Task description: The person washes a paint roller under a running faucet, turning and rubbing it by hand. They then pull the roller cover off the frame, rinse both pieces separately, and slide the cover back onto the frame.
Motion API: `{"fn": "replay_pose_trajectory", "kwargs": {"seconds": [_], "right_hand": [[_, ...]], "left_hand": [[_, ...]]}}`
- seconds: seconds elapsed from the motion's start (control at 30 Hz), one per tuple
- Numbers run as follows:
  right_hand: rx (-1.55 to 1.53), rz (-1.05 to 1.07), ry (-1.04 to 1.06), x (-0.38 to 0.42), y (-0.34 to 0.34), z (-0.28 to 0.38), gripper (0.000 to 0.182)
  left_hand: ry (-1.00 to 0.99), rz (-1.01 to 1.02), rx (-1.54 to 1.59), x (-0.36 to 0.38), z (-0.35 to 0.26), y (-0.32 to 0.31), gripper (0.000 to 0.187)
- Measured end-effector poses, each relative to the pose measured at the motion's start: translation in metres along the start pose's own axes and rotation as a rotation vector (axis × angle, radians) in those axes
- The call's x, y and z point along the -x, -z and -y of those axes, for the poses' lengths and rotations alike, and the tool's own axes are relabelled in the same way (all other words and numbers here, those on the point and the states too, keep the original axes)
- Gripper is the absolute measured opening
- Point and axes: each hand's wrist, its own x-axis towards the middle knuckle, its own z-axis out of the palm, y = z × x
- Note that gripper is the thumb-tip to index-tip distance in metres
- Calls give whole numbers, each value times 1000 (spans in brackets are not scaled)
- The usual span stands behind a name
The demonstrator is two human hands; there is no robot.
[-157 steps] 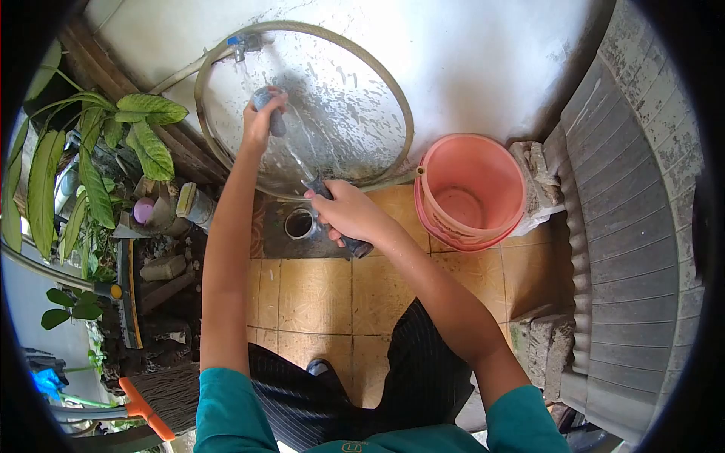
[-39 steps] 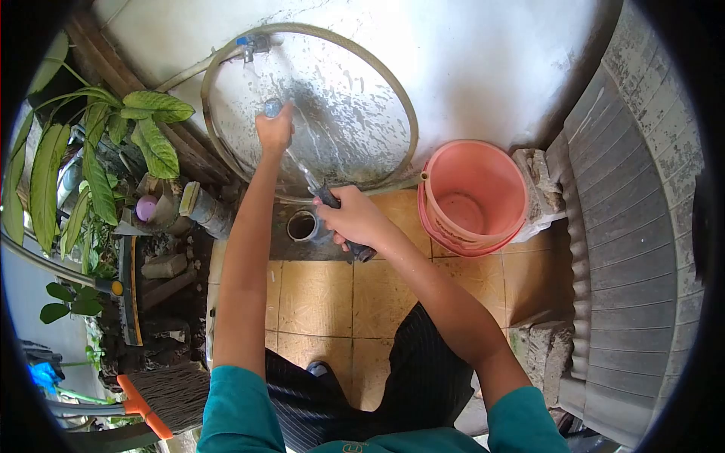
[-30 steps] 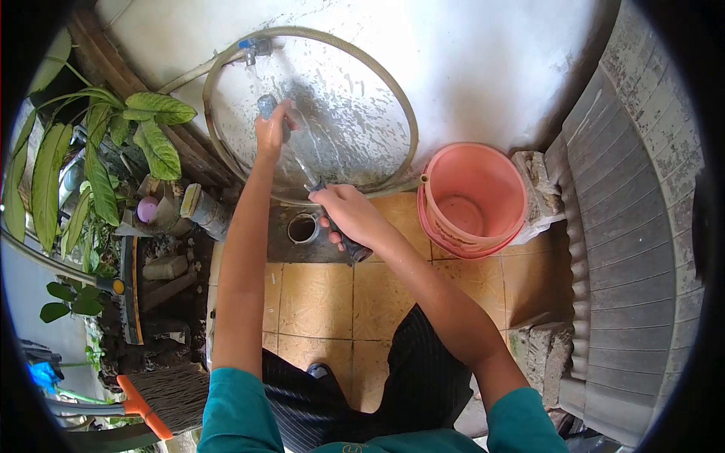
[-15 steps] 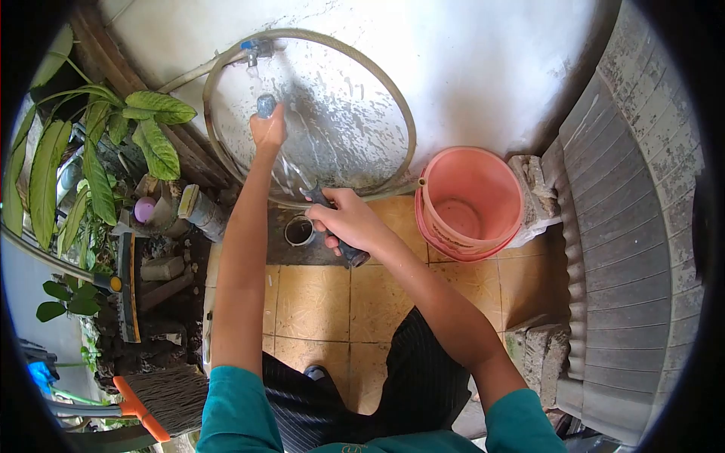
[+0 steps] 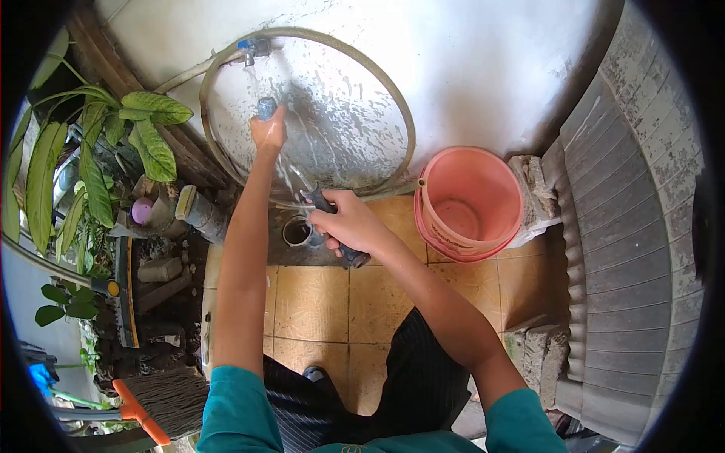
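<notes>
Under the blue-handled tap (image 5: 251, 51), my left hand (image 5: 269, 130) is closed around a grey object (image 5: 266, 107) whose rounded end sticks out above the fist. Water runs from the tap onto it and splashes down toward the drain pipe. My right hand (image 5: 346, 220) grips a dark handle (image 5: 353, 255), with a thin blade-like part pointing up and left toward my left wrist. The open drain pipe (image 5: 297, 231) lies just left of my right hand. What my left fist covers is hidden.
A hose (image 5: 408, 121) loops around the tap on the wall. Right of it stands a pink bucket (image 5: 472, 196) beside concrete blocks (image 5: 535, 189). Leafy plants (image 5: 155, 143) and an orange broom (image 5: 143, 411) are at the left. Corrugated sheets (image 5: 627, 226) line the right.
Both hands keep their grips and have barely moved. More water now splashes below my left hand, near the dark tool and the pipe.
</notes>
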Motion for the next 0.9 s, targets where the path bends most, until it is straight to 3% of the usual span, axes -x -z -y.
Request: {"fn": "replay_pose_trajectory", "kwargs": {"seconds": [0.17,0.27,0.4,0.47,0.5,0.57,0.67,0.73,0.9], "right_hand": [[44,-3,-39,-2,4,-3,16],[61,-27,-75,-5,5,-3,16],[62,-20,-96,-5,4,-4,17],[81,-10,-85,-4,2,-3,17],[55,-17,-79,-3,0,-2,16],[29,-17,-71,-3,-2,1,15],[-227,61,-63,-1,-1,11,11],[-592,133,-129,4,2,20,13],[-640,144,-85,5,-1,16,13]], "left_hand": [[91,176,254,15,-9,5,34],[16,291,297,21,-8,12,30],[47,249,380,30,-27,20,23],[-156,84,419,30,-32,20,16],[-216,93,414,28,-37,18,18],[-210,116,444,23,-50,11,18],[-164,172,389,17,-73,14,19],[-184,308,339,9,-79,19,26],[-259,257,335,21,-74,9,39]]}}
